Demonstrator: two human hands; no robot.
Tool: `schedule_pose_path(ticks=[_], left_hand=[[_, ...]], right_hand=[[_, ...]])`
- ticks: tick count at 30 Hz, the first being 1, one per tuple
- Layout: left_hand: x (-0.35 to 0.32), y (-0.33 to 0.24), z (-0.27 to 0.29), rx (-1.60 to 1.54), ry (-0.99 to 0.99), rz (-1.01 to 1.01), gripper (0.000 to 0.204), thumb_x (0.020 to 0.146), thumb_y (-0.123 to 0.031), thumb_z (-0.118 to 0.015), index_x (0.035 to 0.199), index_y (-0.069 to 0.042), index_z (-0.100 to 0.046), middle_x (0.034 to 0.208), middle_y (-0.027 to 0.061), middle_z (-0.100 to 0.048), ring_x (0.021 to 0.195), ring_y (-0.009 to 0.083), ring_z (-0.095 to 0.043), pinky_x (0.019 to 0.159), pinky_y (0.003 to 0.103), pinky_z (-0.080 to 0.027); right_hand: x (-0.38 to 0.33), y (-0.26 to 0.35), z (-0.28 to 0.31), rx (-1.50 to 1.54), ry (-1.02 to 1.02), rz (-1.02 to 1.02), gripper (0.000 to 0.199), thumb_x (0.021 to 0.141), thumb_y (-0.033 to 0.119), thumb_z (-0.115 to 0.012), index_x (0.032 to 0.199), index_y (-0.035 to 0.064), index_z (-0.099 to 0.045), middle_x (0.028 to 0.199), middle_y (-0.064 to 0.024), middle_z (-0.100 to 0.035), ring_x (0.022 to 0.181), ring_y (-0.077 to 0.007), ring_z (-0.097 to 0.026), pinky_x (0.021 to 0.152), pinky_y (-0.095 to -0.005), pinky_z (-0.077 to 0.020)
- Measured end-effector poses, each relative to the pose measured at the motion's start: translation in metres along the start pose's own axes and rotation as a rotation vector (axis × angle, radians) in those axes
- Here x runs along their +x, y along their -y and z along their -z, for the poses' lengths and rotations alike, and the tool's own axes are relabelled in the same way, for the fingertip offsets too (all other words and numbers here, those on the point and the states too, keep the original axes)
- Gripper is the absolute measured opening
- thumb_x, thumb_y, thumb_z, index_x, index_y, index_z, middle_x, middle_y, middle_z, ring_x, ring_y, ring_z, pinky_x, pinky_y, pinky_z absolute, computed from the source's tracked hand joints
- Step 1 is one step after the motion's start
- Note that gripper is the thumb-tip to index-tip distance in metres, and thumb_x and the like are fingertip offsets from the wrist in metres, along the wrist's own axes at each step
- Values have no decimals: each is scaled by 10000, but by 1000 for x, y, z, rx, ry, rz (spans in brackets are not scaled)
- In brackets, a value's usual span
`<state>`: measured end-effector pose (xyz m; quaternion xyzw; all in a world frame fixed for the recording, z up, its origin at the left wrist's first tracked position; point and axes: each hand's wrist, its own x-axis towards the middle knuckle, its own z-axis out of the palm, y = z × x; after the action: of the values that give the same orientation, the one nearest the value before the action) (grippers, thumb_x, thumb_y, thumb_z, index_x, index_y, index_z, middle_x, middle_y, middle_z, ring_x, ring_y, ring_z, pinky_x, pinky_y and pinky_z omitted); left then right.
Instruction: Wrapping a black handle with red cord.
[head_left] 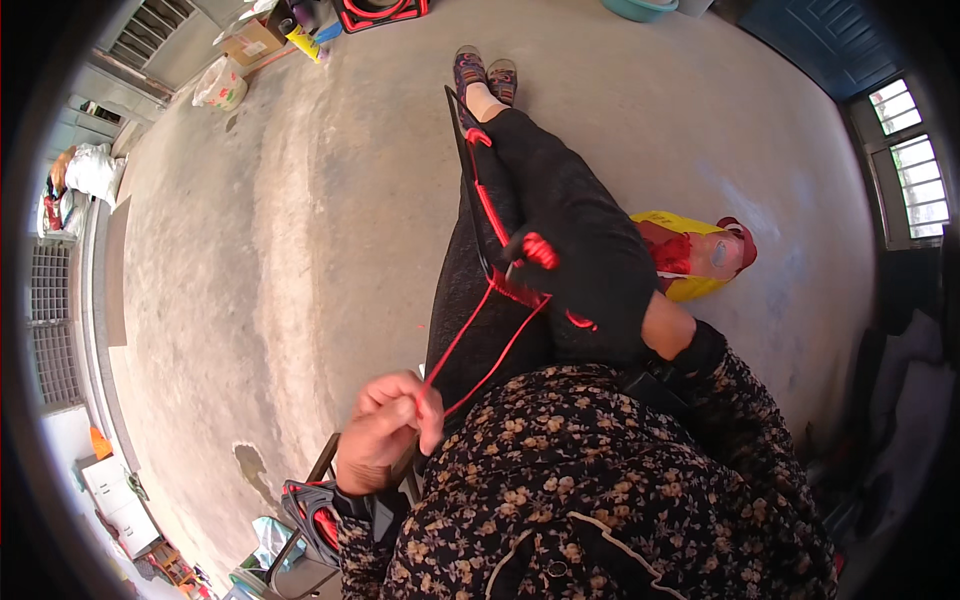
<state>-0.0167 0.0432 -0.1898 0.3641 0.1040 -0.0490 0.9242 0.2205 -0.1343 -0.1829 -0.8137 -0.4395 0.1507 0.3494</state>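
Left hand (385, 428) was closed in a fist over the lap, pinching two red cord (478, 350) strands between fingers. Strands ran taut up and right to a red wrapped section on a thin black rod (466, 170) lying along the legs toward the shoes (484, 74). Right hand (585, 275), in a black glove, was curled around the rod at the wrapped part. Yellow-red bag (700, 257) sat on the concrete floor (300, 200) just right of the knee.
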Motion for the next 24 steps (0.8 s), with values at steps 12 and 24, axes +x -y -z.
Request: schedule_pose_path(ticks=[12, 24], left_hand=[[115, 12, -1, 451, -327, -204, 316, 902, -29, -555, 1217, -8, -554, 1031, 75, -616, 847, 122, -598, 706, 242, -514], [76, -30, 22, -151, -445, -170, 201, 925, -241, -563, 1028, -70, -589, 931, 64, -638, 711, 124, -610, 590, 231, -504]], right_hand=[[28, 47, 14, -200, -237, 58, 212, 885, 108, -556, 1077, 33, -604, 1116, -93, -628, 998, -164, -596, 815, -296, -472], [24, 12, 13, 233, -249, -6, 574, 773, 27, -628, 1326, 40, -473, 1375, -85, -468, 1186, -183, -494, 968, -302, -412]])
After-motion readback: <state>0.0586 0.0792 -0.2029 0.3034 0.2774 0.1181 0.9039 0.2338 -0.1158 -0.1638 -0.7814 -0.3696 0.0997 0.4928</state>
